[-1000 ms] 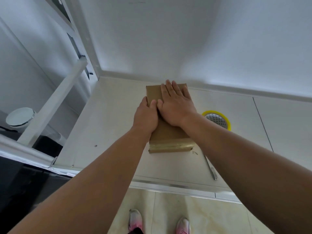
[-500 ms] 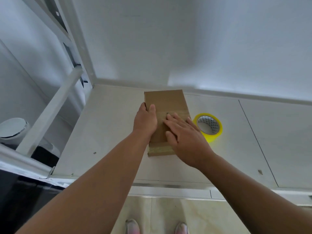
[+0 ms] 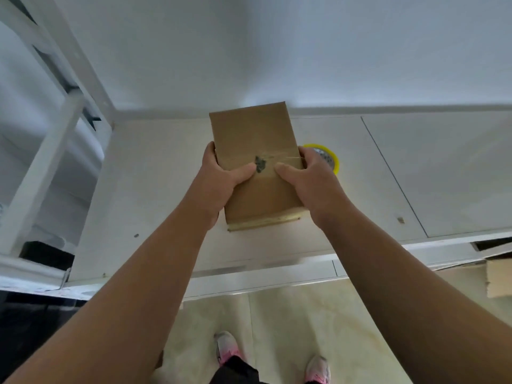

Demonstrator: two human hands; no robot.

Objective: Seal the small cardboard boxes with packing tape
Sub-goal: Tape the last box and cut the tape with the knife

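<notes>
Over the white table [image 3: 155,189], near its middle, the cardboard box [image 3: 257,128] is held between both hands. Left hand [image 3: 219,187] is wrapped round the left side edge, thumb laid flat on the top face; right hand [image 3: 315,187] is wrapped round the right side edge, thumb likewise on top. Thumb tips are pointed at each other, apart, just below a tape strip [image 3: 285,157] run across the top face. A dark smudge [image 3: 260,164] is seen at that strip's left end. Near end is closed with a second tape band [image 3: 263,221]. Whether the box's near edge is resting on the table cannot be told. Yellow tape roll [image 3: 333,159] is laid on the table just right of the box, partly hidden behind the right hand. Flat cardboard piece [image 3: 498,278] is seen at the right frame edge, below table level.
</notes>
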